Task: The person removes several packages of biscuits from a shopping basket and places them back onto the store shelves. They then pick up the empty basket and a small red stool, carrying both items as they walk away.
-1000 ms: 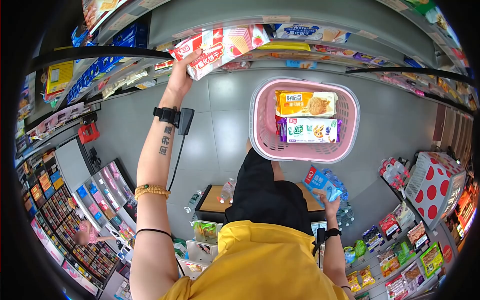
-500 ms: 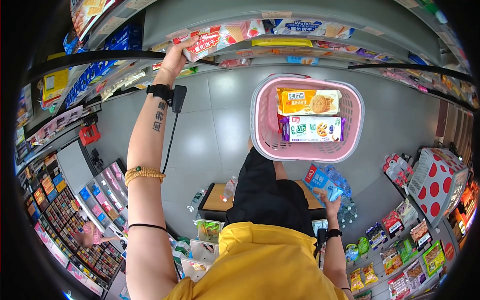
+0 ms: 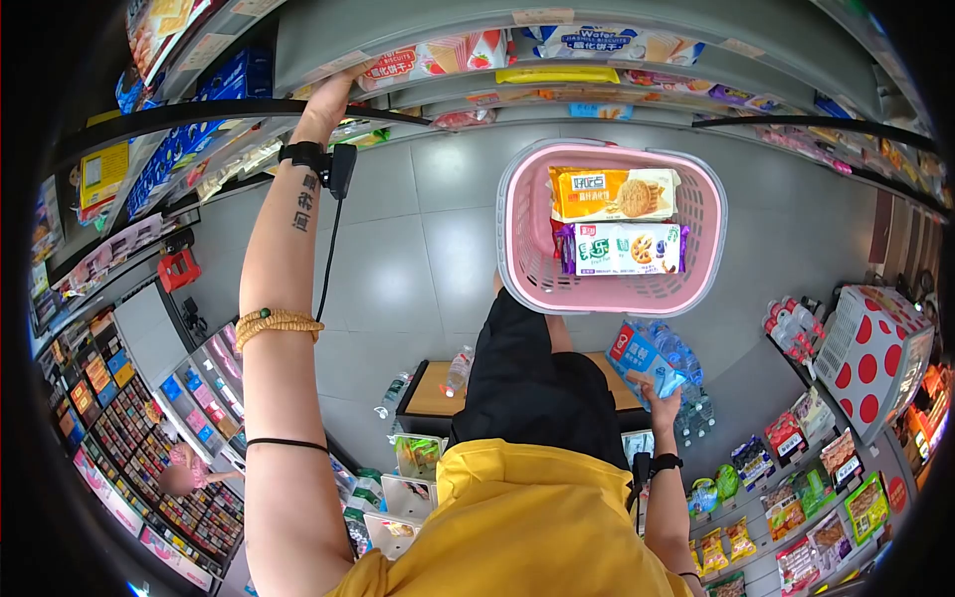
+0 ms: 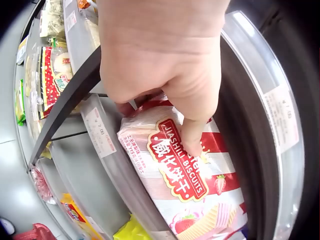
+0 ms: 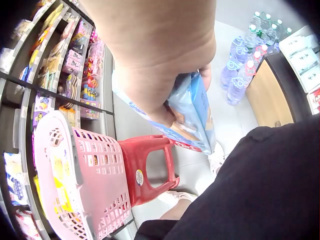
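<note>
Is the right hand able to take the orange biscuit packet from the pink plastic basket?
Probably not: the orange biscuit packet lies uncovered, but the right hand holds a blue plastic packet.

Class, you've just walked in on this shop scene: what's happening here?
A person's left hand holds a strawberry wafer pack at the edge of a shop shelf. The right hand grips a blue packet down by the hip. A pink basket sits on a red stool with two biscuit packs inside.
</note>
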A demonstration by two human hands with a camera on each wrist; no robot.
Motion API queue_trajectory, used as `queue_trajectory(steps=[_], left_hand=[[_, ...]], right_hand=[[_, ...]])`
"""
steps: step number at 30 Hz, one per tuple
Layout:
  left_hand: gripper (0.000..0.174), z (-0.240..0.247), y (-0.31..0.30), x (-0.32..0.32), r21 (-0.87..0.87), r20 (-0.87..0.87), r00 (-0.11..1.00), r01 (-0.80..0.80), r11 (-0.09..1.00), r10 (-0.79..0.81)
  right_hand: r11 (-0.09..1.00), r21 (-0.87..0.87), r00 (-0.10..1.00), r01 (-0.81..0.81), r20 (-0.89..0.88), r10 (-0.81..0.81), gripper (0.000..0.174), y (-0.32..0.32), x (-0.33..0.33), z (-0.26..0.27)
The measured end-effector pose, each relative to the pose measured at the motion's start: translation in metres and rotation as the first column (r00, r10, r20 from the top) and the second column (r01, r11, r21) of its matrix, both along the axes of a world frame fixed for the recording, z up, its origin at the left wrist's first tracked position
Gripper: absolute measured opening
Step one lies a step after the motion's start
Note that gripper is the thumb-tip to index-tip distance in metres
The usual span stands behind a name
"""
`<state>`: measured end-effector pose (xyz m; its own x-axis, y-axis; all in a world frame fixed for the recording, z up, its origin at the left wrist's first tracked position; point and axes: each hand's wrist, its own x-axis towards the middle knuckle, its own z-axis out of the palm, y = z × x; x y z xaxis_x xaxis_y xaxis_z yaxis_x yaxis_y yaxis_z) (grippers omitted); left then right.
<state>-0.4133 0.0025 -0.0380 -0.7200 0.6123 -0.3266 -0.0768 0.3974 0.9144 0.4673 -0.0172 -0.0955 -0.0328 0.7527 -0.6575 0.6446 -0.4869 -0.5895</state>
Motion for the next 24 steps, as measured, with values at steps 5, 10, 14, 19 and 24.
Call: queue_trajectory(steps=[5,10,14,19,24], left_hand=[[0.044,0.008,0.004,0.028,0.035,-0.039,0.997,-0.061,0.998,0.062],[0.07,-0.016,0.009,0.041,0.135,-0.668,0.701,-0.217,0.967,0.25],[0.081,-0.01,0.03,0.092,-0.181,-0.721,0.6,-0.645,0.742,0.346],[0.071,0.02,0.058,0.119,-0.058,0.481,0.725,-0.534,0.843,0.492],[0.062,0.023,0.075,0.125,0.088,0.552,0.702,-0.585,0.806,0.45]], right_hand=[[1.0,-0.006,1.0,-0.024,0.004,0.024,0.058,-0.005,0.006,-0.007],[0.996,0.058,0.997,-0.072,-0.004,0.072,0.058,-0.009,0.007,-0.013],[1.0,-0.008,0.996,0.008,-0.087,-0.009,0.055,-0.01,0.002,-0.014],[0.997,-0.058,0.995,0.05,-0.083,-0.055,0.052,-0.007,-0.008,-0.005],[0.998,0.047,0.998,-0.049,-0.042,0.051,0.051,-0.011,0.013,-0.019]])
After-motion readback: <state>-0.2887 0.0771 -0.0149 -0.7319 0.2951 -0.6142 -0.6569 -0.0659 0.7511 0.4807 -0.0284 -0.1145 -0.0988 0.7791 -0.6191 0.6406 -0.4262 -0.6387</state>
